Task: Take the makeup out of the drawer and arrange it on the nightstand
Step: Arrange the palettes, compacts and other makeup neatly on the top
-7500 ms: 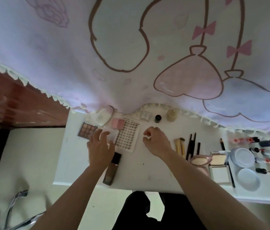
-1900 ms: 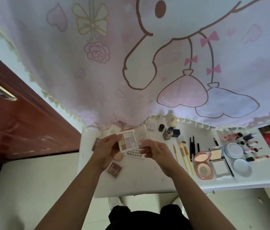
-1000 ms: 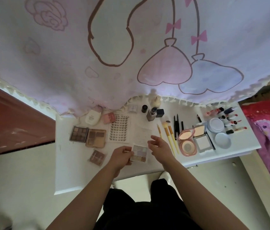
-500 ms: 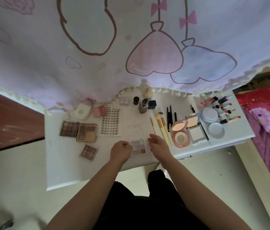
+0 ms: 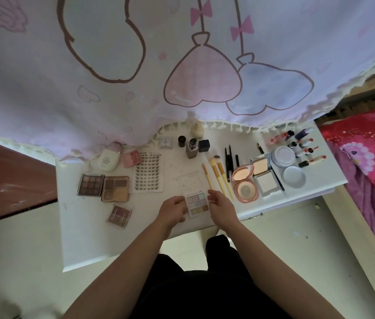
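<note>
A small pastel eyeshadow palette point(image 5: 197, 204) lies open near the front edge of the white nightstand point(image 5: 85, 238). My left hand point(image 5: 173, 210) pinches its left edge with curled fingers. My right hand point(image 5: 220, 203) pinches its right edge and upper corner. Laid out on the top are two brown palettes point(image 5: 90, 188), a small dark palette point(image 5: 119, 216), a lash card point(image 5: 149, 173), yellow brushes point(image 5: 217, 178), a pink compact point(image 5: 244, 186) and lipsticks point(image 5: 306, 148).
A pink cartoon cloth point(image 5: 181, 65) hangs over the back of the nightstand. Bottles point(image 5: 192, 148) stand along its hem. A red bed point(image 5: 366, 153) lies to the right, a dark wooden panel point(image 5: 9, 180) to the left. My dark-clothed legs are below the front edge.
Both hands brought the pastel palette down from mid-air to the front of the nightstand. In the last half second they barely moved.
</note>
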`<action>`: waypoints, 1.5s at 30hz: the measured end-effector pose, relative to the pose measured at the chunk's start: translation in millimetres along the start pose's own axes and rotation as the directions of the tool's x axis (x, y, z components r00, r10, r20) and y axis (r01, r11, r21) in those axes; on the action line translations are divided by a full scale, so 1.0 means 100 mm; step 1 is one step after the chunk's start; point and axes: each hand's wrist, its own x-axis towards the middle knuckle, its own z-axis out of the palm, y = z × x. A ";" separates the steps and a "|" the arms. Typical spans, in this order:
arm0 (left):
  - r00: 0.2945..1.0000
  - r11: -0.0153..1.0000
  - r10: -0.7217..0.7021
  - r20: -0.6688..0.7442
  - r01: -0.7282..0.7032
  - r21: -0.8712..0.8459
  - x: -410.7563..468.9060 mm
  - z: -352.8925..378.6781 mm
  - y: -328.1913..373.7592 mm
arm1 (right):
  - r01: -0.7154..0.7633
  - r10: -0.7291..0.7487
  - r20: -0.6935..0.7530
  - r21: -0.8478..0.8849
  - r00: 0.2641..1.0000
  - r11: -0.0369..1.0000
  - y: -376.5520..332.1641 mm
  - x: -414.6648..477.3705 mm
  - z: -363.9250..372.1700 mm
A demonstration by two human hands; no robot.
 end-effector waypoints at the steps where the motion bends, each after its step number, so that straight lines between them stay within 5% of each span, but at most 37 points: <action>1: 1.000 1.000 0.010 -0.016 -0.010 0.029 0.00 -0.03 0.00 | 0.010 -0.010 -0.016 -0.011 1.000 1.000 -0.02 0.00 0.00; 5: 0.981 0.966 0.155 -0.114 -0.126 0.226 -0.04 -0.27 0.00 | 0.098 -0.102 -0.083 -0.057 0.991 0.994 -0.19 0.01 0.06; 9: 0.913 0.827 0.365 -0.182 -0.229 0.514 -0.07 -0.63 -0.10 | 0.165 -0.169 -0.033 -0.106 0.985 0.981 -0.44 0.06 0.25; 17: 0.840 0.551 0.486 -0.241 -0.080 0.831 -0.13 -1.33 -0.36 | 0.252 -0.239 0.095 -0.157 0.966 0.955 -0.86 0.10 0.84; 24: 0.891 0.594 0.374 -0.256 -0.018 0.804 -0.05 -1.68 -0.53 | 0.324 -0.300 0.137 -0.213 0.944 0.922 -0.99 0.14 1.11; 35: 0.813 0.737 0.331 -0.479 0.094 0.669 0.15 -1.60 -0.33 | 0.293 -0.258 0.139 -0.420 0.956 0.859 -0.99 0.19 1.15; 45: 0.793 0.923 0.247 -0.557 -0.017 0.384 -0.01 -1.83 -0.34 | 0.316 -0.209 0.307 -0.358 0.928 0.879 -1.17 0.31 1.21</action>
